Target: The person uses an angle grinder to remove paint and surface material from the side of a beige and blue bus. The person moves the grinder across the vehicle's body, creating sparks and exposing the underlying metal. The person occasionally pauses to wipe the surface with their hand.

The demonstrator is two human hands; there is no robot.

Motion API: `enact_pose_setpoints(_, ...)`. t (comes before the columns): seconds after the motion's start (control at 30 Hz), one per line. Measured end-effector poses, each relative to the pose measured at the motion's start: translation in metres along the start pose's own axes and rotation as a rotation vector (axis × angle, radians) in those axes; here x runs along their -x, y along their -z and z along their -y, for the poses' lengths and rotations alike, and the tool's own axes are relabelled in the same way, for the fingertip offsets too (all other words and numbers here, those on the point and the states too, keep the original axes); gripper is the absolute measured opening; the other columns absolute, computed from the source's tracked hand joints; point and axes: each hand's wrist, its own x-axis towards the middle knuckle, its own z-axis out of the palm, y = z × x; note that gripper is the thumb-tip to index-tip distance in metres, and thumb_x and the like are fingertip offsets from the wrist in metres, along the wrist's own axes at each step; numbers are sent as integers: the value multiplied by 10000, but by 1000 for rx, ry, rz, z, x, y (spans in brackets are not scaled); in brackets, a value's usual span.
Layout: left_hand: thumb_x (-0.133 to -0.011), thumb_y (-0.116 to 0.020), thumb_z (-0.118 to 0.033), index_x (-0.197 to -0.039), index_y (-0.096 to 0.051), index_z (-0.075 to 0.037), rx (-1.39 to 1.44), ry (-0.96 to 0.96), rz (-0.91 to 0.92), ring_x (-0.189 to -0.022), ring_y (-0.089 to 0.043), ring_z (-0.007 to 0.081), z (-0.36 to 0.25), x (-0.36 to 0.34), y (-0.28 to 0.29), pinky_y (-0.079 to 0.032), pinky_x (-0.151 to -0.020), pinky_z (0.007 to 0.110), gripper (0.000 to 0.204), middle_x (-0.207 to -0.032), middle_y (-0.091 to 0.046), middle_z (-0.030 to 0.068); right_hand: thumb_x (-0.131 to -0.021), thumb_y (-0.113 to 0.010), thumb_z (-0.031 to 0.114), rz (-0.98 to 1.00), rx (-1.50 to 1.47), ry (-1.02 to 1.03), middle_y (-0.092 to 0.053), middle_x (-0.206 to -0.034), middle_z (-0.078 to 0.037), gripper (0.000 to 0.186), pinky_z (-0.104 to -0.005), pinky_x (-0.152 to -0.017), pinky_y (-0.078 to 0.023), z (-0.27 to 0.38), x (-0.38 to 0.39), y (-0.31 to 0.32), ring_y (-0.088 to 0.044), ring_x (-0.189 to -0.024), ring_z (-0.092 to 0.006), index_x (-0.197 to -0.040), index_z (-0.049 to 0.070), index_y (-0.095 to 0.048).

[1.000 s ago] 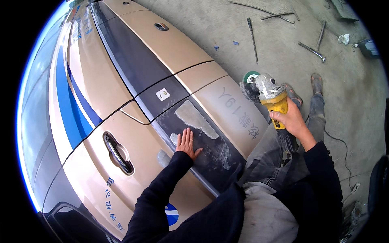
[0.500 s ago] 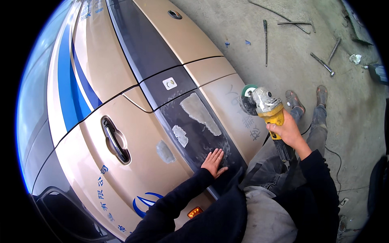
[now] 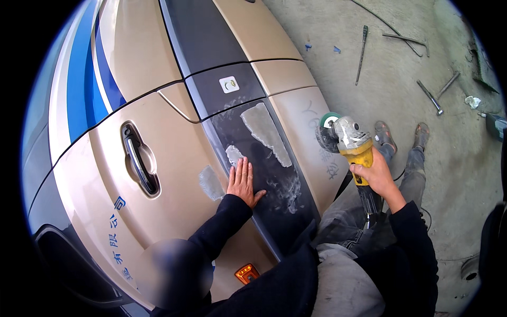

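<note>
My left hand [image 3: 244, 183] lies flat with fingers stretched on the dark grey stripe of a beige vehicle door [image 3: 169, 179]. Its fingertips reach the lower end of a small pale sanded patch [image 3: 234, 155]. To the right of that is a larger grey patch [image 3: 266, 134], and another pale patch [image 3: 212, 183] sits left of the hand on the beige paint. My right hand [image 3: 374, 171] is wrapped round the yellow body of an angle grinder [image 3: 354, 140], held up beside the panel. The grinder's green-faced disc [image 3: 328, 127] appears apart from the panel.
A chrome-trimmed door handle [image 3: 140, 161] and an orange side lamp [image 3: 246, 273] sit on the door. Steel bars, a long screwdriver [image 3: 362, 55] and a hammer-like tool [image 3: 430, 97] lie on the concrete floor at the upper right. A cable runs near my legs.
My left hand has slid up and left across the dark stripe, from the scuffed lower area to the small patch. The grinder stays in my right hand, nearly still. The view has shifted slightly.
</note>
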Motion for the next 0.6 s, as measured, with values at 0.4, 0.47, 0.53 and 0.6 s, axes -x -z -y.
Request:
enact_pose_setpoints(0.4,-890,-626,-607,-1550,-278,96,-47,0,25,-1565,-139,384,9,29,15,-164,-1251,507,1025,-1661,-190,259,-838,-748,107,-27,-63,28,-683,-1080,-77,468,-336,-915,-505,6,7,19,-634,-983,-161,-1255,0,-563)
enact_pose_setpoints(0.47,-889,-626,-611,-1551,-273,98,-35,11,27,-1564,-134,392,7,25,9,-163,-1252,504,1032,-1661,-183,265,-838,-749,107,-27,-44,35,-683,-1085,-77,470,-332,-917,-504,8,6,22,-633,-986,-159,-1256,0,-563)
enact_pose_setpoints(0.53,-893,-606,-636,-1551,-267,101,-36,6,61,-1565,-121,398,0,31,5,-141,-1260,499,1045,-1662,-167,271,-838,-754,110,-17,-24,34,-683,-1087,-75,473,-331,-920,-503,6,7,24,-633,-989,-159,-1257,-1,-564)
enact_pose_setpoints(0.6,-895,-593,-652,-1552,-264,101,-26,-16,96,-1567,-115,395,-6,41,2,-128,-1263,497,1052,-1665,-159,270,-837,-758,110,-5,-23,20,-683,-1091,-74,478,-332,-924,-501,6,10,24,-632,-994,-161,-1258,-2,-564)
